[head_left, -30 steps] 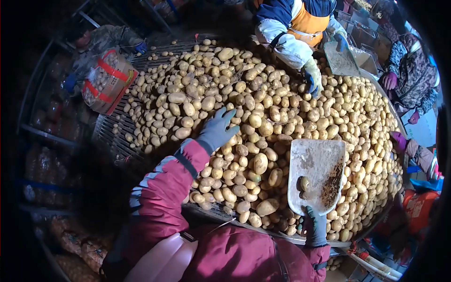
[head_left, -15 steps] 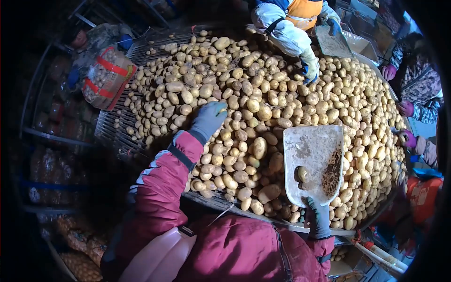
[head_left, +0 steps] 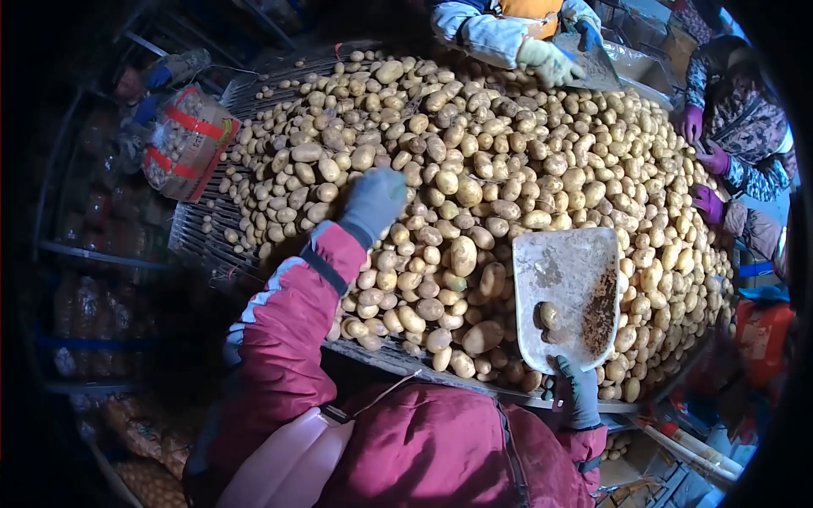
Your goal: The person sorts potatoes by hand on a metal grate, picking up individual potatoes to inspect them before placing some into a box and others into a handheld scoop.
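Note:
Potatoes [head_left: 463, 256] lie heaped over a slatted surface [head_left: 191, 233]. My left hand [head_left: 375, 201], in a grey glove, is over the left part of the heap with its fingers curled downward. What it may hold is hidden beneath it. In my gloved right hand [head_left: 579, 396] is the handle of a pale scoop [head_left: 550, 258], closed around it at the near edge. The scoop rests on the potatoes with its mouth pointing away from me. Inside it lie one potato [head_left: 549, 316] and a dark patch of dirt [head_left: 599, 313].
Across the heap, a co-worker's gloved hand [head_left: 550, 63] is beside another scoop [head_left: 593, 68]. Purple-gloved hands [head_left: 711, 158] reach in from the right edge. A bag with red straps [head_left: 190, 144] stands at the left end, near another person. Metal rails [head_left: 703, 453] are at lower right.
My left hand has shifted slightly upward, and its fingertips are less visible. The far co-worker's hand has lifted off the potatoes toward the other scoop. My scoop stays nearly in place.

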A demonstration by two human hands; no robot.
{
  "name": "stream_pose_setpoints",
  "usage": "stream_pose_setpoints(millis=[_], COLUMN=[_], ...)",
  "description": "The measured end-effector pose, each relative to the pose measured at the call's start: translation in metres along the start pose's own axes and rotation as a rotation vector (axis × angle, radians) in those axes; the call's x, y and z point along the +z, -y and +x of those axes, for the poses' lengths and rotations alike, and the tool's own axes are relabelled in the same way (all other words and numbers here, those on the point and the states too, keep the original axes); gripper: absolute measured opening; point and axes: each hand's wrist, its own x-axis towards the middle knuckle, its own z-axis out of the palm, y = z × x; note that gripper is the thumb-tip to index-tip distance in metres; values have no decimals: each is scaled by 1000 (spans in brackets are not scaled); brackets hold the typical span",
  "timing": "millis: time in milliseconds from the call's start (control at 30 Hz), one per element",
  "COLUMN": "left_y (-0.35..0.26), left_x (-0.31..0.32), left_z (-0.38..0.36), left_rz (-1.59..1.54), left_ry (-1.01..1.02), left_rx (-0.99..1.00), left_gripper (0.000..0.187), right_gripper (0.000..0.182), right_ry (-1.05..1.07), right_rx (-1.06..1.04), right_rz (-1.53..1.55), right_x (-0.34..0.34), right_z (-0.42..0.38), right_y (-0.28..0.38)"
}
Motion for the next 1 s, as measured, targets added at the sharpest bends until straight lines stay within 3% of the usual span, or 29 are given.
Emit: stream_pose_setpoints(millis=[100, 167, 300, 367, 433, 500, 533, 600, 700, 767, 833, 867, 933, 1000], left_y=[42, 73, 97, 97, 89, 78, 77, 73, 61, 66, 31, 12, -28, -57], left_x=[-13, 0, 29, 47, 54, 48, 47, 44, 33, 17, -23, -34, -44, -44], left_z=[34, 59, 73, 73, 79, 81, 81, 83, 86, 88, 73, 63, 42, 26], left_rz=[36, 82, 258, 400, 422, 591, 591, 578, 563, 302, -282, -270, -792, -843], left_ry=[-215, -101, -46, -254, -256, -87, -89, 100, 99, -5, 211, 215, 417, 555], left_rx=[102, 16, 149, 285, 274, 204, 201, 102, 66, 96, -247, -244, -100, 16], left_gripper=[26, 34, 36, 34, 29, 23, 23, 29, 23, 28, 32, 32, 43, 45], right_gripper=[33, 34, 33, 29, 29, 28, 28, 31, 31, 28, 28, 28, 33, 32], right_ry=[-21, -40, -22, -24, -23, -31, -38, -16, 6, 12, 59, 63, 80, 83], right_rx=[-46, -78, -47, 16, 13, 17, 23, 33, 32, 22, 3, 8, 27, 22], right_rz=[-2, -75, -84, -94, -127, -152, -172, -148, -145, -164, -72, -62, -13, 4], right_x=[3, -14, -1, 17, 29, 31, 31, 24, 10, 6, 11, 13, 17, 25], right_z=[1, 12, -1, -12, -18, -18, -18, -13, -8, -9, -14, -13, -10, -6], right_y=[-3, -21, -10, 4, 11, 12, 13, 11, -2, -3, -2, -3, -1, 1])
